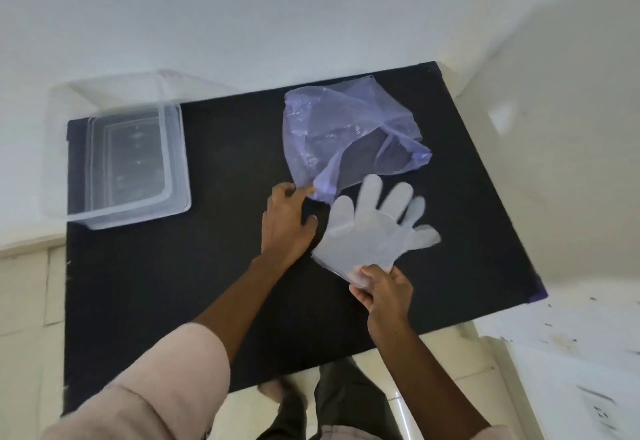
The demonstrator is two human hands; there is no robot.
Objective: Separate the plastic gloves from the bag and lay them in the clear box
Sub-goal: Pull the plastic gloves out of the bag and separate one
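Pinched between thumb and fingers of the right hand (382,289), a translucent whitish plastic glove (375,231) is held by its cuff, its five fingers fanned out and pointing away from the person above the black rectangular mat (214,266). Whether that is one glove or a thin stack of several pressed together cannot be told — the layers near the cuff look doubled, but the edges blur. The left hand (287,225) reaches forward with its fingertips closed on the near corner of one crumpled, see-through purple plastic bag (346,134), which lies open-mouthed on the far right part of the mat, just beyond the glove's fingertips; its thumb sticks out toward the glove, near but apart from it. One clear rectangular plastic box (180,162) sits at the mat's far left edge, well apart from both hands and from the bag, and its ribbed bottom shows through with nothing visible lying in it. Both forearms are bare below pale pink sleeves (166,380), two of them, the left one large and blurred in the foreground. Pale tiled floor (450,353) shows around the near edge of the mat, along with dark trousers (346,401) below.
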